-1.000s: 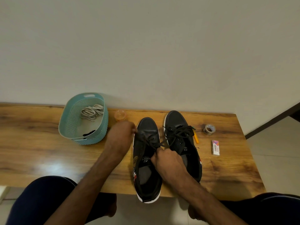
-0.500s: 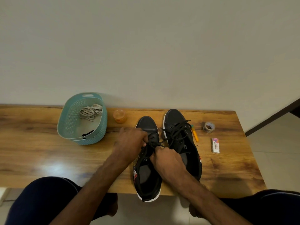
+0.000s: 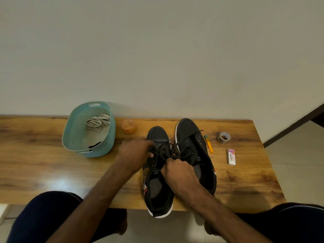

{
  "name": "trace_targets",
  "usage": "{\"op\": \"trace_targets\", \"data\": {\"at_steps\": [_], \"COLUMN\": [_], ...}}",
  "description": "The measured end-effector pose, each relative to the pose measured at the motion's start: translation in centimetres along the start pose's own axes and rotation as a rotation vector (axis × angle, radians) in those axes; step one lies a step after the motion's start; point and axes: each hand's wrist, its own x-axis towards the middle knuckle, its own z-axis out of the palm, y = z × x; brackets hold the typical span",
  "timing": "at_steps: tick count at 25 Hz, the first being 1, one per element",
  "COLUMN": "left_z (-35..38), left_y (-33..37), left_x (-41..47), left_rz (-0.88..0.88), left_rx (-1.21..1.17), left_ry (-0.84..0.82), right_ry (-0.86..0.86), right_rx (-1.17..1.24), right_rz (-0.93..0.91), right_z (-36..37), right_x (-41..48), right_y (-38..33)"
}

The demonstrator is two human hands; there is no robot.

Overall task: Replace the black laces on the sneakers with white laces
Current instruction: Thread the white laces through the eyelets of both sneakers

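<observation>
Left hand (image 3: 135,152) curled, black lace (image 3: 164,149) pinched at eyelets of black white-soled sneaker (image 3: 157,135); right hand (image 3: 178,171) clenched on same lace; sneaker laid on wooden counter (image 3: 43,163), heel overhanging edge.

Open wood of the table (image 3: 35,163) spreads left of and in front of the teal basket (image 3: 103,148). Between basket and left sneaker (image 3: 158,135) stands an orange jar (image 3: 129,126) (toward the back edge) — right of the right sneaker (image 3: 187,127) lie a yellow marker (image 3: 209,144), a tape roll (image 3: 224,137) and an eraser (image 3: 231,156), with gaps between them.
</observation>
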Motion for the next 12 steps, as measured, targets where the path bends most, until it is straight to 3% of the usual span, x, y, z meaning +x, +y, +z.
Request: {"op": "trace_targets", "data": {"at_steps": [5, 7, 10, 12], "left_z": [0.0, -2.3, -5.2, -4.7], "left_y": [1.6, -1.6, -8.9, -9.6], "left_x": [-0.4, -0.4, -2.1, -3.3], "left_rz": [-0.066, -0.277, -0.651, -0.644], "left_rx": [0.164, 0.260, 0.154, 0.156], "left_ry": [0.071, 0.178, 0.350, 0.320], "right_ry": [0.020, 0.024, 0.028, 0.019], "right_rx": [-0.016, -0.008, -0.002, -0.003], "right_rz": [-0.030, -0.017, -0.003, -0.006], "right_z": [0.0, 0.0, 0.0, 0.1], "right_x": [-0.1, 0.0, 0.1, 0.2], "right_y": [0.2, 0.3, 0.5, 0.4]}}
